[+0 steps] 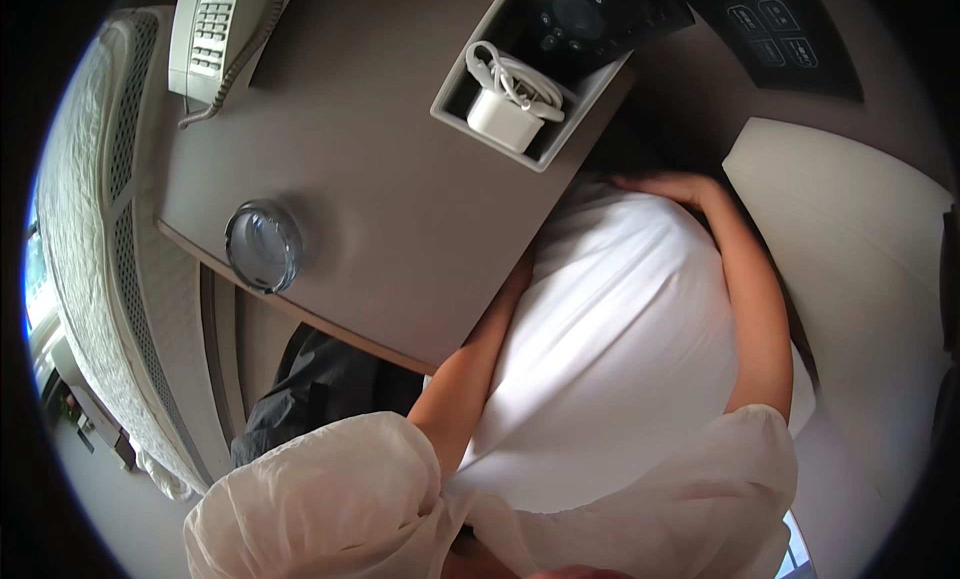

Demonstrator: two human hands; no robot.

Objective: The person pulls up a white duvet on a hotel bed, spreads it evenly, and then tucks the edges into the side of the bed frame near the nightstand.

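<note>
A plump white pillow (600, 331) fills the space before my chest, between both forearms. My right hand (671, 187) curves over its far end and holds it there, the fingertips blurred against dark shadow. Along its left side, my left hand (523, 273) presses against the white cloth, close beside the edge of a brown tabletop (390, 204). Most of that hand's fingers are hidden between pillow and table. Loose, pale sleeves cover both upper arms.
On the tabletop are a glass ashtray (262, 246), a corded telephone (206, 43) and a grey tray (439, 114) with a white charger (504, 121) and a black remote control (581, 16). A mattress (82, 204) is at left. A cream padded surface (840, 226) and a black panel with writing (780, 35) are right.
</note>
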